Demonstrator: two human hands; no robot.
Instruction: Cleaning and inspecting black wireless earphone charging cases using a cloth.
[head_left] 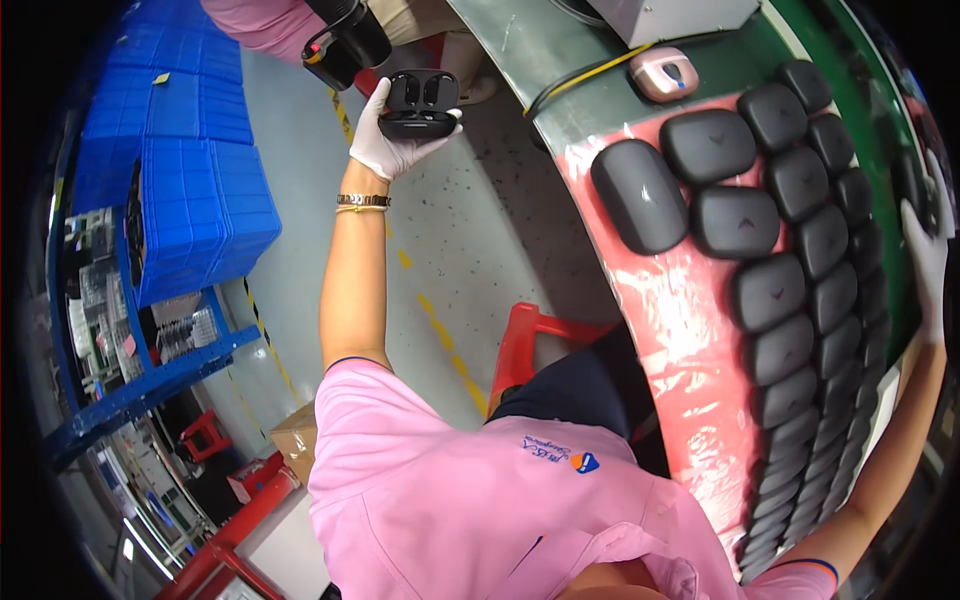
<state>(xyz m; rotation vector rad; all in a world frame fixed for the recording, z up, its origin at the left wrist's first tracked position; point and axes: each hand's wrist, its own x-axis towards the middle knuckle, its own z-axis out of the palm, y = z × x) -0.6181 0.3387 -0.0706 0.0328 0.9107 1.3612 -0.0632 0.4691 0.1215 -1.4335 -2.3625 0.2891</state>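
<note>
My left hand (385, 150), in a white glove, holds up an open black earbud case (418, 124) over the aisle. Its lid is raised, and two dark earbuds (431, 92) show inside. At the far right rim, my gloved right hand (928, 255) has its thumb and fingers round a dark rounded object (912, 190), which looks like another black case; the fisheye edge squeezes its shape. Between my arms, many closed black cases (768, 292) lie in rows on a pink, plastic-covered mat (690, 345) on the bench.
A pink case (664, 75) sits beyond the mat, near a yellow-and-black cable (590, 78) and a white metal box (680, 18). Blue crates (205, 215) are stacked at left. A red stool (520, 345) stands below the bench edge. Another person in pink (262, 25) is at the top.
</note>
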